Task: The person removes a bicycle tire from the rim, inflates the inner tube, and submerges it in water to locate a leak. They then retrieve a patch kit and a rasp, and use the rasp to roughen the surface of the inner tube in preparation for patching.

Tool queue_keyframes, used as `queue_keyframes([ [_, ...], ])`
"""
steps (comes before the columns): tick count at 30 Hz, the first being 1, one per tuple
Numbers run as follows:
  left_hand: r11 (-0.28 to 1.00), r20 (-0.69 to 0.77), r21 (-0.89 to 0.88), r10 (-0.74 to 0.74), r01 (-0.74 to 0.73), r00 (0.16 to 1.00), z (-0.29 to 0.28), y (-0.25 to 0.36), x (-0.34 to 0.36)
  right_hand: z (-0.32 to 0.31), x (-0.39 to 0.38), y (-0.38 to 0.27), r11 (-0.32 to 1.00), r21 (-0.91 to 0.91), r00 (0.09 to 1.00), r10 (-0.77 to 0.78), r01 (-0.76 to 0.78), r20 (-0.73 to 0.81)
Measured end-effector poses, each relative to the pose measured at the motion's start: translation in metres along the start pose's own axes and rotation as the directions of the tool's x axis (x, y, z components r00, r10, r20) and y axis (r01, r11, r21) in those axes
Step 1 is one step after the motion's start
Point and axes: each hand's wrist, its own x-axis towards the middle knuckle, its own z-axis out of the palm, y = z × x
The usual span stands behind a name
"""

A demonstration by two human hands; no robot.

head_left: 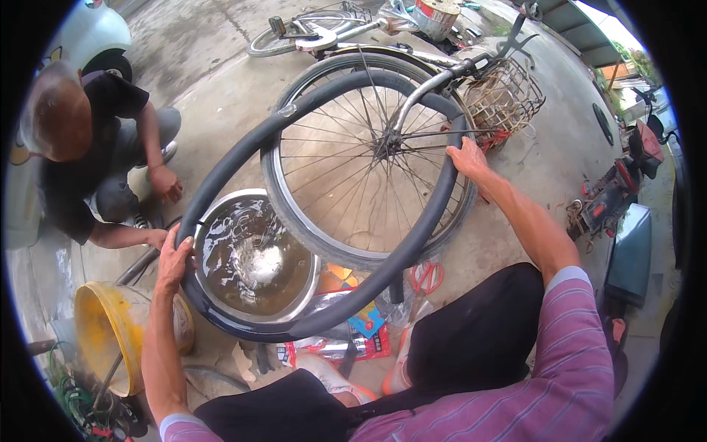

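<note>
A fully rounded black inner tube (339, 311) is stretched in a big loop before me. My left hand (174, 259) grips its left side, close to the short valve stem (201, 222). My right hand (469, 158) is closed round the right side, over the bicycle wheel (274, 177). A shiny patch (287, 110) shows on the tube's upper left. The tube's lower left part looks wet and passes over the rim of a metal basin (315, 283) of rippling water. Behind the tube, the wheel's spokes and hub (388, 145) are partly covered.
At left a person (92, 147) crouches, one hand near the tube. A yellow bucket (103, 295) stands beside my left forearm. Red-handled scissors (426, 277) and packets (372, 342) lie near my feet. The bicycle's wire basket (508, 96) is at upper right.
</note>
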Motion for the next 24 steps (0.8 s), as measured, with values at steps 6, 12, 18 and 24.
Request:
queue_keyframes([
  [6, 0.997, 0.086, 0.071, -0.037, 0.03, 0.996, 0.012, 0.002, 0.011, 0.011, -0.006, 0.038, 0.996, -0.084, 1.0, -0.029, 0.027, -0.013],
  [12, 0.934, 0.11, 0.355, 0.002, -0.042, 0.994, 0.026, -0.007, 0.02, -0.023, -0.108, -0.04, 0.708, -0.218, 0.706, -0.701, 0.672, -0.101],
  [18, 0.924, 0.101, 0.379, -0.1, 0.054, 0.99, 0.055, -0.022, 0.023, 0.038, -0.272, -0.158, 0.183, 0.364, 0.036, -0.927, 0.913, 0.374],
  [24, 0.844, 0.253, 0.53, -0.072, -0.076, 0.965, 0.064, -0.058, 0.057, 0.157, -0.369, -0.176, 0.096, 0.303, -0.051, -0.895, 0.948, 0.443],
])
